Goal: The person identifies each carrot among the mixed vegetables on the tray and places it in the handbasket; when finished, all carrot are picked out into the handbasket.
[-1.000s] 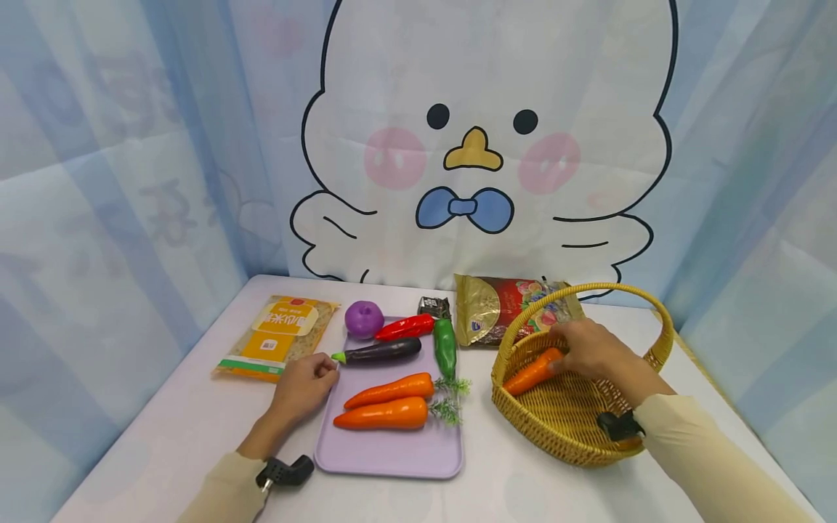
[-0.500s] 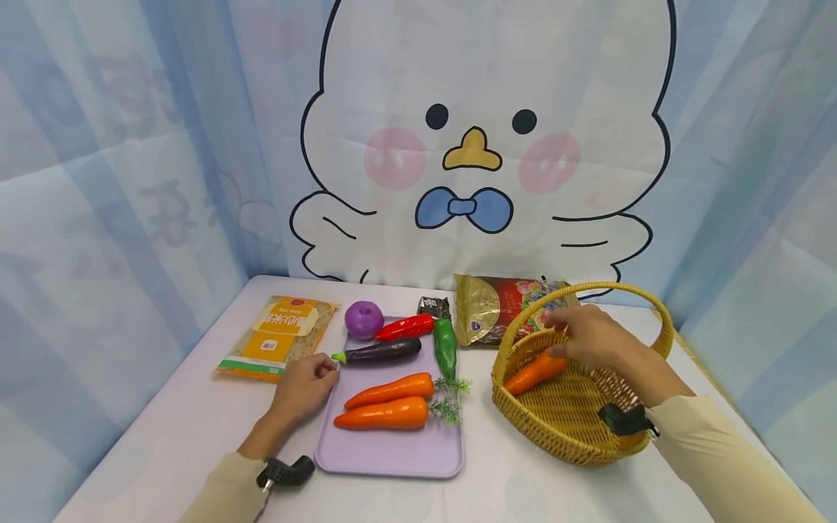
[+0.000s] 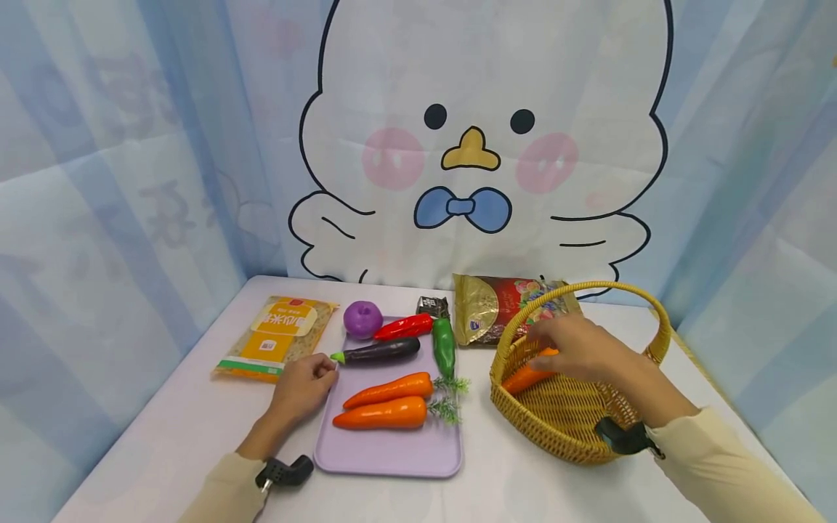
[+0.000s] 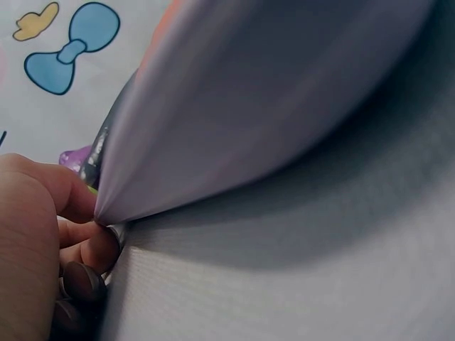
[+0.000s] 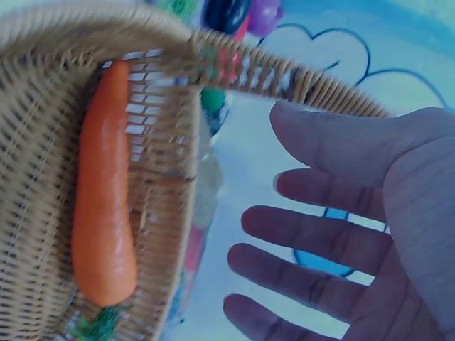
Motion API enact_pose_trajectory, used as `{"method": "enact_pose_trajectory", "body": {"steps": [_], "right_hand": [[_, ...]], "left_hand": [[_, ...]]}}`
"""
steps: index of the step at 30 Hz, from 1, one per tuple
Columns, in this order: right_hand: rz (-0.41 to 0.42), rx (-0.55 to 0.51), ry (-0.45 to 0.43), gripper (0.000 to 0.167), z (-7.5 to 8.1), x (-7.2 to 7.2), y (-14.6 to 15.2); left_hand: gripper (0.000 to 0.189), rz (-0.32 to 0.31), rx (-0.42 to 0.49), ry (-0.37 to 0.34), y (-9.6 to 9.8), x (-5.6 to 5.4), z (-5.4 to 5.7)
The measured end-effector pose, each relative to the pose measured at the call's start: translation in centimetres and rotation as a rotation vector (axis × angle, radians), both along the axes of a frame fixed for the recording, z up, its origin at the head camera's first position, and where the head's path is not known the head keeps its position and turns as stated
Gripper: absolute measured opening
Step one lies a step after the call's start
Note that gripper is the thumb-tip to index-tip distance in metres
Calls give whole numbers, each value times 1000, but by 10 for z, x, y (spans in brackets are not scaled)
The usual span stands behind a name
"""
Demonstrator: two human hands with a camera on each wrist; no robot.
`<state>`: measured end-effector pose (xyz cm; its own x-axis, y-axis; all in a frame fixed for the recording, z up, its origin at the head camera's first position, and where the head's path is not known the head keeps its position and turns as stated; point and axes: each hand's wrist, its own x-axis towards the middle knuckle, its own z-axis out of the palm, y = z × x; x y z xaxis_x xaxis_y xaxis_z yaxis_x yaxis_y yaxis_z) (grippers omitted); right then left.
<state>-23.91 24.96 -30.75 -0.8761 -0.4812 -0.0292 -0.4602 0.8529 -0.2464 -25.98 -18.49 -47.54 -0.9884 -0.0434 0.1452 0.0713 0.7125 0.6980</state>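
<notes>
My left hand [image 3: 304, 388] pinches the left rim of a lilac tray [image 3: 386, 457], its curled fingers [image 4: 75, 192] meeting the tray edge in the left wrist view. Two orange carrots [image 3: 389, 414] with green tops lie on that tray, along with an eggplant [image 3: 382, 351], a red pepper [image 3: 404, 327] and a green pepper [image 3: 444, 347]. Over the wicker basket [image 3: 549, 436] hovers my right hand [image 3: 585, 352], holding nothing; its fingers [image 5: 306, 227] are spread in the right wrist view. Another carrot [image 5: 105, 192] lies inside the basket, apart from the hand.
A purple round vegetable [image 3: 363, 319] sits at the tray's back left corner. Left of it lies a yellow grain bag [image 3: 281, 334]. Behind the basket rests a red and gold packet [image 3: 484, 309], beside a small black packet [image 3: 434, 307]. The basket's handle [image 3: 663, 319] arches high.
My right hand has let go of the carrot in the basket and lifted slightly, its fingers spreading. The left hand has stayed at the tray's edge.
</notes>
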Motion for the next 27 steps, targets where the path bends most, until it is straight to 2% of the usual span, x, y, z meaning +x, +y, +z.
{"method": "enact_pose_trajectory", "body": {"steps": [7, 14, 22, 27], "right_hand": [[66, 36, 31, 30, 5, 12, -22], [92, -27, -17, 25, 7, 21, -42], [61, -66, -95, 37, 2, 26, -69], [85, -107, -113, 34, -5, 24, -84]], "left_hand": [[12, 6, 6, -18, 0, 1, 0], [11, 3, 2, -8, -1, 0, -2], [12, 0, -3, 4, 0, 0, -1], [12, 5, -4, 6, 1, 0, 0]]}}
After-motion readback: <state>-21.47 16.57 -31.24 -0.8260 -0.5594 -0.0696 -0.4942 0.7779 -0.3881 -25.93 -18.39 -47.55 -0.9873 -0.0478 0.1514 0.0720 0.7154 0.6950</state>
